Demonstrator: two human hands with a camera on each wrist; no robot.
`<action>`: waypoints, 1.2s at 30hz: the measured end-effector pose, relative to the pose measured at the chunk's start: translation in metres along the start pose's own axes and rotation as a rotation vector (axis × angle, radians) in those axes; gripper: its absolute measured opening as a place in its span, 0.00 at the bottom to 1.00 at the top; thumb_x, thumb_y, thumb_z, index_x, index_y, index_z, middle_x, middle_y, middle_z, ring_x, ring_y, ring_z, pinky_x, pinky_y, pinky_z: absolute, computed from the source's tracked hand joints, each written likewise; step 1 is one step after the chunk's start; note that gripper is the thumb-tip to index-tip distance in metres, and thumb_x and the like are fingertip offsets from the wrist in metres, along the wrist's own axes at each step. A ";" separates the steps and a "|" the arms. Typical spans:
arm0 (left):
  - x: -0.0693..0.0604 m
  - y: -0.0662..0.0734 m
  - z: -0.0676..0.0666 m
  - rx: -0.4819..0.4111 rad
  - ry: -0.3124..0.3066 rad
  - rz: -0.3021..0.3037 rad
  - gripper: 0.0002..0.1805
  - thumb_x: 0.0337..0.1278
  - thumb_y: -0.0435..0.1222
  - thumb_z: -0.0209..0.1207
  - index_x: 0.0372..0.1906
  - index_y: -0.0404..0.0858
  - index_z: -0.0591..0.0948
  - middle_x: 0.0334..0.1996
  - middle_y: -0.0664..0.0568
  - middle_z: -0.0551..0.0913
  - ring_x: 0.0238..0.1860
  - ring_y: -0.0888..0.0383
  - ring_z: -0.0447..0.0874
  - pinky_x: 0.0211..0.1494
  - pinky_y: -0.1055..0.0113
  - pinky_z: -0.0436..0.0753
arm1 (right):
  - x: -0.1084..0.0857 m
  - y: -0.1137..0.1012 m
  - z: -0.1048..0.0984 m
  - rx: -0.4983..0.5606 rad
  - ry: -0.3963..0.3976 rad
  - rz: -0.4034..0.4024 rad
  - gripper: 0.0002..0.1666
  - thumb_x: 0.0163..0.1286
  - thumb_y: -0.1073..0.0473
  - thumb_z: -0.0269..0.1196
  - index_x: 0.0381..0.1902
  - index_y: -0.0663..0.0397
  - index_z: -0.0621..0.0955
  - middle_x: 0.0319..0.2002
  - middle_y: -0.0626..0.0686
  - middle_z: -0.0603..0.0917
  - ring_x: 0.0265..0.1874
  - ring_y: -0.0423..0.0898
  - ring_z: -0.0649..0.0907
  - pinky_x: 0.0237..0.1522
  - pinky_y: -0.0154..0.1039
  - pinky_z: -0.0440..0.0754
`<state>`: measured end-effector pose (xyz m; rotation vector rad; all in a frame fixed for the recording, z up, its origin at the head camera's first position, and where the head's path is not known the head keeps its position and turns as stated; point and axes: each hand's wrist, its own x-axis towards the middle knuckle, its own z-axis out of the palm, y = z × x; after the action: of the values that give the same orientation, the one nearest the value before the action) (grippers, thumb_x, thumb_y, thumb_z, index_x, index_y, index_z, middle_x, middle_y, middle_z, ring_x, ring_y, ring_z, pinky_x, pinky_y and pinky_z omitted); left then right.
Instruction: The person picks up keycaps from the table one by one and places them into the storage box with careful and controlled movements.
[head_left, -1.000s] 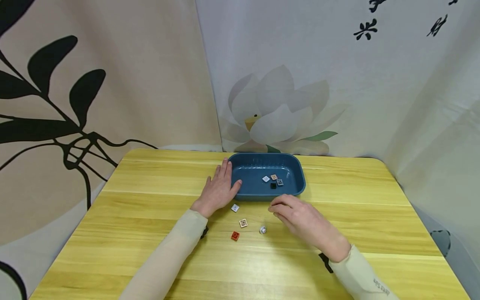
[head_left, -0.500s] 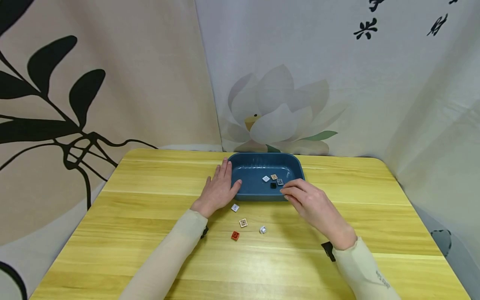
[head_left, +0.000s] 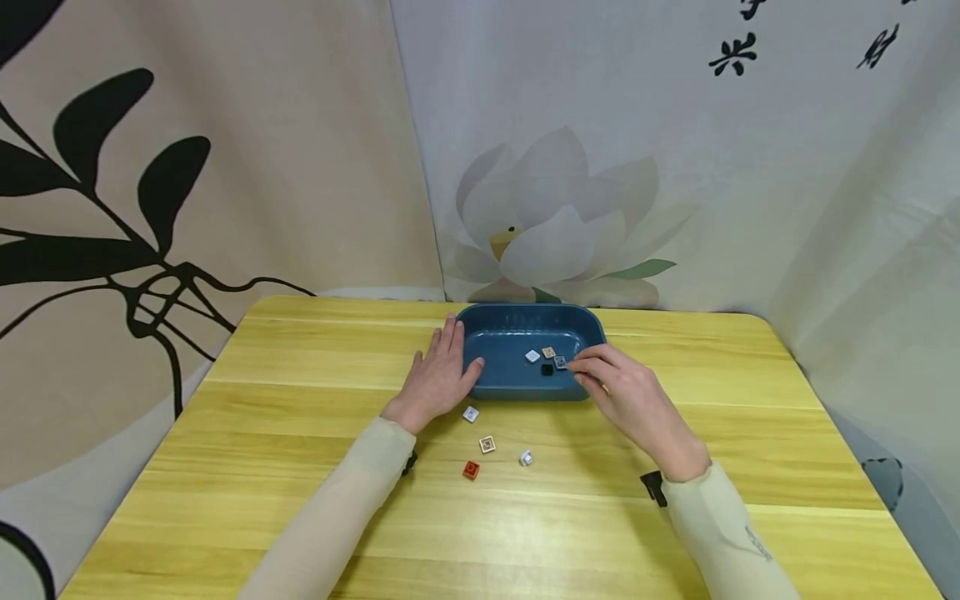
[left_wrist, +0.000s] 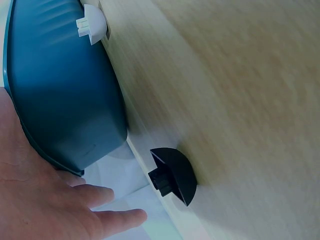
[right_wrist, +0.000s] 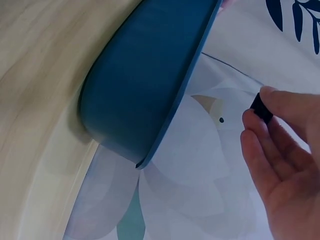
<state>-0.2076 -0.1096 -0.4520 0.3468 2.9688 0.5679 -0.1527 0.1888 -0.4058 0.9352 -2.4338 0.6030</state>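
Note:
My left hand (head_left: 435, 377) rests against the left side of a dark blue tray (head_left: 510, 394), fingers straight and thumb at the rim. Over the tray's front right part is my right hand (head_left: 633, 396). Between its thumb and fingertips it pinches a small black keycap (right_wrist: 262, 108), clear in the right wrist view. Inside the tray lie a white keycap (head_left: 532, 356), a beige keycap (head_left: 548, 352), a grey keycap (head_left: 560, 363) and a black keycap (head_left: 547, 370). In the left wrist view a black keycap (left_wrist: 182, 177) with its stem showing lies on the table beyond the tray.
In front of the tray, on the wooden table (head_left: 337, 500), lie a white keycap (head_left: 470, 414), a beige keycap (head_left: 487, 444), a red keycap (head_left: 471, 470) and another white keycap (head_left: 527, 457). A printed curtain (head_left: 337, 167) hangs behind the table.
My right hand has moved away from me and slightly right, from in front of the tray to over its front right part. The left hand and the keycaps on the table have stayed put.

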 end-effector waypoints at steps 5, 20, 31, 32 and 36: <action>0.001 0.000 0.000 0.006 -0.002 0.000 0.46 0.79 0.58 0.42 0.84 0.34 0.43 0.85 0.45 0.35 0.83 0.40 0.42 0.76 0.32 0.55 | 0.003 0.006 0.004 0.006 0.013 0.021 0.14 0.61 0.71 0.75 0.45 0.59 0.89 0.46 0.54 0.86 0.44 0.49 0.87 0.44 0.45 0.88; 0.002 -0.001 0.001 0.003 -0.007 -0.002 0.46 0.79 0.59 0.41 0.84 0.34 0.43 0.84 0.45 0.34 0.83 0.40 0.41 0.76 0.32 0.54 | 0.015 0.015 0.015 -0.037 -0.074 0.115 0.11 0.67 0.67 0.72 0.47 0.59 0.88 0.45 0.55 0.86 0.42 0.50 0.87 0.43 0.45 0.87; 0.001 -0.001 0.002 -0.002 -0.007 -0.001 0.45 0.79 0.58 0.41 0.84 0.34 0.43 0.84 0.46 0.34 0.83 0.41 0.40 0.76 0.32 0.54 | 0.025 0.023 0.028 -0.077 -0.175 0.162 0.09 0.67 0.66 0.72 0.45 0.61 0.89 0.42 0.55 0.88 0.39 0.50 0.88 0.43 0.46 0.87; 0.001 -0.001 0.002 -0.002 -0.007 -0.002 0.45 0.79 0.58 0.41 0.84 0.34 0.43 0.84 0.46 0.34 0.83 0.41 0.40 0.76 0.32 0.54 | 0.026 0.023 0.030 -0.082 -0.189 0.163 0.09 0.67 0.66 0.72 0.45 0.62 0.89 0.41 0.55 0.88 0.39 0.50 0.88 0.43 0.46 0.87; 0.001 -0.001 0.002 -0.002 -0.007 0.000 0.45 0.79 0.59 0.40 0.84 0.34 0.42 0.84 0.46 0.34 0.83 0.40 0.40 0.76 0.32 0.54 | 0.031 0.026 0.034 -0.099 -0.247 0.174 0.09 0.68 0.66 0.71 0.45 0.62 0.90 0.42 0.56 0.88 0.42 0.52 0.88 0.46 0.48 0.87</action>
<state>-0.2090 -0.1098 -0.4540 0.3474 2.9609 0.5689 -0.1999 0.1721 -0.4213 0.8046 -2.7585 0.4427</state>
